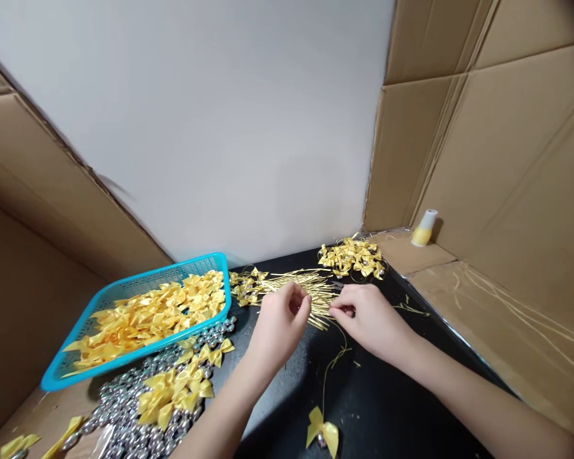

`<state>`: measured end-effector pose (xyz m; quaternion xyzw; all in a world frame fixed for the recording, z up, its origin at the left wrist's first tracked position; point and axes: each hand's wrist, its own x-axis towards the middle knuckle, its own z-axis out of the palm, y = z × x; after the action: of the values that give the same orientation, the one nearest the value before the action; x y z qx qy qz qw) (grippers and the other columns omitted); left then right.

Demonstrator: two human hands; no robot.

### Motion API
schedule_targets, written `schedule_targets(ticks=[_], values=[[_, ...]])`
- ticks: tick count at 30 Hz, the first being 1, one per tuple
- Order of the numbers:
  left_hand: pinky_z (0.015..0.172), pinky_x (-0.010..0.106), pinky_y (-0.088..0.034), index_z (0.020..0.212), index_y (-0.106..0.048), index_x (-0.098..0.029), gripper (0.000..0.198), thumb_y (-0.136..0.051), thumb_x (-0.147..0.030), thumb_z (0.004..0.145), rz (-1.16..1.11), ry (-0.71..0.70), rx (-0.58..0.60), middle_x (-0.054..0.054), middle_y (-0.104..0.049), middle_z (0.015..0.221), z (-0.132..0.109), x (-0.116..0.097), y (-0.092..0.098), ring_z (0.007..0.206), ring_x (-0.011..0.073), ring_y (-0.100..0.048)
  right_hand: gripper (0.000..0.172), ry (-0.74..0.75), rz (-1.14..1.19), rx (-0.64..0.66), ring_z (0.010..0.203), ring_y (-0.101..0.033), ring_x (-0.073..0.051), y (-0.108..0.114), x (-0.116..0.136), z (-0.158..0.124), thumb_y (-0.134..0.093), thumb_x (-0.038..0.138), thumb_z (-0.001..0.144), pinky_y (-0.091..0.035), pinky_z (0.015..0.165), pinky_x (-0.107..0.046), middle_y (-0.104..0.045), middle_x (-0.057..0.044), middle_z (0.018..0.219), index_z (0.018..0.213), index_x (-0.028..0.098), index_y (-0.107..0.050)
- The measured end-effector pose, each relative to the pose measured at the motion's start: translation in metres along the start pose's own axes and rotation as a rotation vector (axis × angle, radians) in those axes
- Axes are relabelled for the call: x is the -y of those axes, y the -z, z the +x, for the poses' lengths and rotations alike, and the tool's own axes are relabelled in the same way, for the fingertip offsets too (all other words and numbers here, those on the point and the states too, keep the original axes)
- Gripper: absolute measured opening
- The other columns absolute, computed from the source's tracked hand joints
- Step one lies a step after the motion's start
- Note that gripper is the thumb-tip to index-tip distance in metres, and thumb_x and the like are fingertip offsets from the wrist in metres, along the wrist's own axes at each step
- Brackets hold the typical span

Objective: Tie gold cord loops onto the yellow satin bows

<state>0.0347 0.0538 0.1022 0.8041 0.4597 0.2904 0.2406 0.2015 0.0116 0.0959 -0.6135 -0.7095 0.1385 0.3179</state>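
Note:
My left hand (pixel 280 315) is closed, thumb and index finger pinched together; whatever is between them is too small to make out. My right hand (pixel 366 315) pinches a thin gold cord (pixel 337 356) at the fingertips. That cord has a loose knot and runs down to a yellow ribbon bow (pixel 330 438) with a silver bead, lying on the black table. Both hands hover near a pile of short gold strips (pixel 318 290), the fingertips a small gap apart. Behind the right fingers, a dark metal tool tip (pixel 337 285) shows partly.
At left stands a blue basket (pixel 124 278) full of yellow bows. Beside it lie silver beads (pixel 124 395) with loose bows (pixel 172 392). Bows with beads are heaped at the back (pixel 351 257). A yellow-white thread cone (pixel 425 228) stands right, near loose cords (pixel 516 299). Cardboard walls surround the table.

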Motion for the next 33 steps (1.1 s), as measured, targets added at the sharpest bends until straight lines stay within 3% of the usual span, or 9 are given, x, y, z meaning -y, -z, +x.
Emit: schedule_targets(ticks=[3, 6, 8, 11, 16, 26, 33], values=[[0.05, 0.022, -0.046, 0.08, -0.053, -0.019, 0.009, -0.051, -0.024, 0.087, -0.318, 0.066, -0.004, -0.001, -0.062, 0.066, 0.0, 0.001, -0.004, 0.051, 0.0127, -0.058, 0.019, -0.044, 0.091, -0.079, 0.058, -0.061, -0.014, 0.003, -0.001, 0.002, -0.06, 0.009, 0.08, -0.045, 0.056, -0.026, -0.069, -0.001, 0.065, 0.07, 0.017, -0.074], [0.052, 0.021, -0.049, 0.081, -0.054, -0.019, 0.008, -0.058, -0.025, 0.084, -0.582, 0.114, -0.08, -0.002, -0.062, 0.065, 0.0, 0.0, -0.007, 0.054, 0.0116, -0.058, 0.012, -0.154, 0.377, -0.182, 0.063, -0.068, -0.016, 0.006, 0.0, 0.002, -0.064, 0.013, 0.076, -0.053, 0.06, -0.027, -0.073, -0.003, 0.072, 0.079, 0.017, -0.075], [0.054, 0.02, -0.05, 0.079, -0.055, -0.018, 0.01, -0.063, -0.025, 0.081, -0.661, 0.124, -0.152, -0.003, -0.06, 0.063, -0.001, -0.003, -0.008, 0.055, 0.0108, -0.058, 0.008, -0.239, 0.643, -0.224, 0.065, -0.071, -0.019, 0.006, 0.002, 0.003, -0.068, 0.018, 0.073, -0.057, 0.064, -0.03, -0.074, -0.004, 0.073, 0.079, 0.016, -0.073], [0.055, 0.02, -0.051, 0.076, -0.056, -0.017, 0.015, -0.07, -0.024, 0.076, -0.748, 0.134, -0.232, -0.003, -0.061, 0.062, -0.002, -0.007, -0.011, 0.055, 0.0103, -0.059, 0.019, -0.314, 0.943, -0.274, 0.067, -0.073, -0.02, 0.002, 0.005, 0.004, -0.08, 0.026, 0.062, -0.059, 0.069, -0.032, -0.074, -0.004, 0.07, 0.076, 0.016, -0.072], [0.057, 0.02, -0.054, 0.075, -0.058, -0.017, 0.015, -0.072, -0.022, 0.075, -0.822, 0.113, -0.32, -0.001, -0.065, 0.065, -0.006, -0.012, -0.013, 0.059, 0.0112, -0.062, 0.028, -0.329, 1.217, -0.383, 0.064, -0.071, -0.017, -0.01, 0.011, 0.0, -0.087, 0.03, 0.055, -0.06, 0.071, -0.031, -0.073, -0.002, 0.069, 0.073, 0.017, -0.07], [0.059, 0.021, -0.056, 0.073, -0.058, -0.017, 0.015, -0.072, -0.019, 0.078, -0.878, 0.038, -0.376, 0.002, -0.07, 0.073, -0.017, -0.02, -0.016, 0.064, 0.0133, -0.067, 0.021, -0.255, 1.264, -0.439, 0.072, -0.07, -0.013, -0.022, 0.016, -0.012, -0.084, 0.025, 0.064, -0.059, 0.069, -0.022, -0.072, -0.001, 0.074, 0.079, 0.019, -0.07], [0.058, 0.021, -0.055, 0.077, -0.055, -0.018, 0.016, -0.07, -0.02, 0.08, -0.879, 0.033, -0.354, 0.001, -0.07, 0.073, -0.017, -0.02, -0.015, 0.064, 0.0125, -0.066, 0.017, -0.207, 1.18, -0.44, 0.073, -0.069, -0.016, -0.021, 0.013, -0.01, -0.08, 0.027, 0.068, -0.059, 0.07, -0.029, -0.072, -0.003, 0.075, 0.078, 0.018, -0.07]])
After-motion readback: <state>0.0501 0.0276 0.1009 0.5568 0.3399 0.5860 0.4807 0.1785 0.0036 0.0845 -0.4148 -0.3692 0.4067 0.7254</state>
